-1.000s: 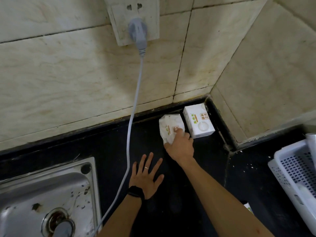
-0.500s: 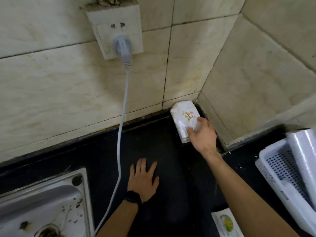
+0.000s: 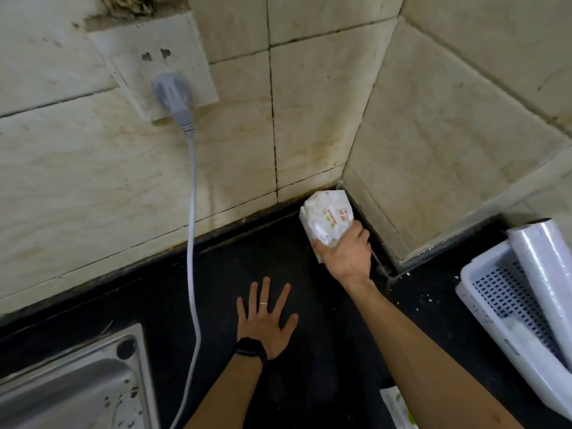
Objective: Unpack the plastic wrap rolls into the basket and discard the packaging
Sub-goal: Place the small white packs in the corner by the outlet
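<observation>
Packaging (image 3: 326,219) in right hand (image 3: 345,255), seemingly wedged against wall corner.

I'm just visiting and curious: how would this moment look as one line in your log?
right hand: gripping white packaging in counter corner | left hand: flat on black counter, empty | basket: holds plastic wrap roll

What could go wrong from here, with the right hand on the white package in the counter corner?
1. The right hand grips only the near end of the crumpled white package, so it could slip or tear when lifted.
2. The grey power cord hangs beside the left hand, flat on the black counter; a sweep could snag it.
3. The plastic wrap roll leans over the rim of the white basket and might roll out if bumped.
</observation>
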`<action>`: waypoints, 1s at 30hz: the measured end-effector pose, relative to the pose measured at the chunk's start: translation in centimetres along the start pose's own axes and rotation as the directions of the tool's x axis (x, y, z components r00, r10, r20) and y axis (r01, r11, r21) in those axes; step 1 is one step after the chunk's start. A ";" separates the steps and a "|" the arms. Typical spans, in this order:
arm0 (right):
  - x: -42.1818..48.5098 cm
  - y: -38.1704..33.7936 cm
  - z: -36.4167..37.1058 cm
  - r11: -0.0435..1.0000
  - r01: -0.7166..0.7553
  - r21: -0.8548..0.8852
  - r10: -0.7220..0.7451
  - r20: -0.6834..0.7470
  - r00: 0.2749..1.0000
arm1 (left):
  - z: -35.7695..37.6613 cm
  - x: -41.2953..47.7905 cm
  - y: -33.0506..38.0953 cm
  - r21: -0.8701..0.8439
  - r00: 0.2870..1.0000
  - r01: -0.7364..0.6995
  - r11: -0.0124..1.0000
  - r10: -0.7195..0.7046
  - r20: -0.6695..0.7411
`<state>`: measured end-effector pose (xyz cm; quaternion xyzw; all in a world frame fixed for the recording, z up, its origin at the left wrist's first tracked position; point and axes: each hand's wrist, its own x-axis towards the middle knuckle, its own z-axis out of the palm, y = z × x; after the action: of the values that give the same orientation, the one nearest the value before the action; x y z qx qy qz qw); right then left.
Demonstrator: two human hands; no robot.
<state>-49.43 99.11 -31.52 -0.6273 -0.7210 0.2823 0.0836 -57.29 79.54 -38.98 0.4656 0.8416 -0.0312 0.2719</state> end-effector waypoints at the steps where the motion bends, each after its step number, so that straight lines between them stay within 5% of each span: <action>1: 0.0 -0.1 0.1 1.000 -0.011 0.004 0.011 -0.015 1.000 | -0.2 0.0 0.0 0.007 1.000 0.003 1.000 -0.003 0.006; 20: 3.8 0.4 -1.7 0.993 0.040 -0.114 -0.036 0.033 0.999 | -0.6 0.1 0.2 0.055 0.996 0.015 0.998 -0.020 0.087; 26: 4.1 0.1 -2.0 0.916 0.134 -0.378 -0.148 -0.007 0.989 | -0.7 0.0 0.1 0.056 0.996 0.014 0.998 -0.019 0.083; 30: 4.4 -0.1 -2.7 0.949 0.084 -0.303 -0.067 0.066 0.996 | -0.9 0.0 0.3 0.059 0.996 0.011 0.998 -0.016 0.086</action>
<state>-49.13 104.13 -30.29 -0.5966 -0.7815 0.1813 -0.0236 -57.47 80.00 -38.20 0.4657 0.8310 -0.0780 0.2940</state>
